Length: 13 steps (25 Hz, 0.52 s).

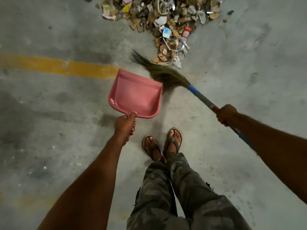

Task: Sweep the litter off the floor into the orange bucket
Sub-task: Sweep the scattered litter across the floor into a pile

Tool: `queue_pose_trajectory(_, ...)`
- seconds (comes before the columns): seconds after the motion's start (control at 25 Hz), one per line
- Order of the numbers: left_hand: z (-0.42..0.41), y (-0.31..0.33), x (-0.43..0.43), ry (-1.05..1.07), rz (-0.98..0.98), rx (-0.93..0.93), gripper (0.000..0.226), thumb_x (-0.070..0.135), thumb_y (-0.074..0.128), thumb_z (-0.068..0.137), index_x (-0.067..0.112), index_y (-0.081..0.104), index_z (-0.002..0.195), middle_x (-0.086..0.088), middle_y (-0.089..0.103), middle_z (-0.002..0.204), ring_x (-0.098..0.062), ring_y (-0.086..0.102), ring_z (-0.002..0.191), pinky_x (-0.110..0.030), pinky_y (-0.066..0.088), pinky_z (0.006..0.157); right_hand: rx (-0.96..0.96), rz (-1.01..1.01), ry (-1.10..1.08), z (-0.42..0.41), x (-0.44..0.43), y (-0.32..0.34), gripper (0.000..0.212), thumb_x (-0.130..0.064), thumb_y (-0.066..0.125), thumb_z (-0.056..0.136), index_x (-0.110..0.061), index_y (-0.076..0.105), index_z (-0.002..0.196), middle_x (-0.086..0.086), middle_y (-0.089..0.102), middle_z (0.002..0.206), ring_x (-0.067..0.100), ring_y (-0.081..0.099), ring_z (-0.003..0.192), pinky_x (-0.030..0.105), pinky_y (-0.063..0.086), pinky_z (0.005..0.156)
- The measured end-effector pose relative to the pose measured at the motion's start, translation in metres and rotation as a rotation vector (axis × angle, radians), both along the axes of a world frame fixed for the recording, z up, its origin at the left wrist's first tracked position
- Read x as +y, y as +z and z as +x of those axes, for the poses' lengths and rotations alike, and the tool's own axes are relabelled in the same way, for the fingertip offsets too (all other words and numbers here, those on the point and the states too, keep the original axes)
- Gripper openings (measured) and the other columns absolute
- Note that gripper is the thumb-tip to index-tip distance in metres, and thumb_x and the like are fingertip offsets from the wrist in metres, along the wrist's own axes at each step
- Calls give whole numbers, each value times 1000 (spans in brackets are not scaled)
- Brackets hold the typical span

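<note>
A pile of litter (167, 22), mostly cardboard scraps, paper and wrappers, lies on the concrete floor at the top centre. My left hand (125, 125) grips the handle of an empty pink dustpan (136, 95), held just short of the pile. My right hand (226, 114) grips the blue-and-grey handle of a grass broom (162, 72). The bristles are blurred and reach between the dustpan's far edge and the near tip of the pile. No orange bucket is in view.
A worn yellow painted line (58, 66) crosses the grey floor on the left. My feet in flip-flops (162, 145) stand right behind the dustpan. Bare stained concrete spreads to the left and right.
</note>
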<state>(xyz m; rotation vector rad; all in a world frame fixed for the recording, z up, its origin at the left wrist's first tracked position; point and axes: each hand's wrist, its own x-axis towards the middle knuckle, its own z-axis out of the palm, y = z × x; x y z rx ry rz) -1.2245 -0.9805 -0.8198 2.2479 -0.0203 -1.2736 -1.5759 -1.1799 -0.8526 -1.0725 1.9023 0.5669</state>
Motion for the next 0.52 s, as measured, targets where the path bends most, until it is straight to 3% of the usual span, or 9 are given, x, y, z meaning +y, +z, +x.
queue_pose_trajectory(0.12, -1, -2, -23, -24, -37, 0, 36, 40, 67, 96, 9, 67, 77, -1, 56, 56, -10, 45, 41, -19, 36, 39, -102, -154, -61, 44, -62, -6, 47, -41, 72, 94, 4, 64, 83, 24, 64, 73, 27, 53, 47, 33, 45, 47)
queue_pose_trajectory(0.32, 1, 1, -60, -28, -80, -39, 36, 43, 67, 94, 10, 68, 79, -1, 56, 56, -12, 45, 41, -20, 37, 41, -223, -348, -203, 90, -100, 21, 60, -58, 67, 92, 0, 61, 84, 14, 58, 57, 22, 49, 35, 24, 40, 34)
queue_pose_trajectory(0.52, -3, 5, -76, -24, -77, -63, 37, 44, 67, 92, 13, 67, 74, -1, 56, 54, -14, 46, 42, -21, 37, 40, -277, -235, -196, 61, -43, 31, 63, -62, 66, 91, -4, 59, 67, 14, 58, 55, 22, 48, 35, 24, 40, 38)
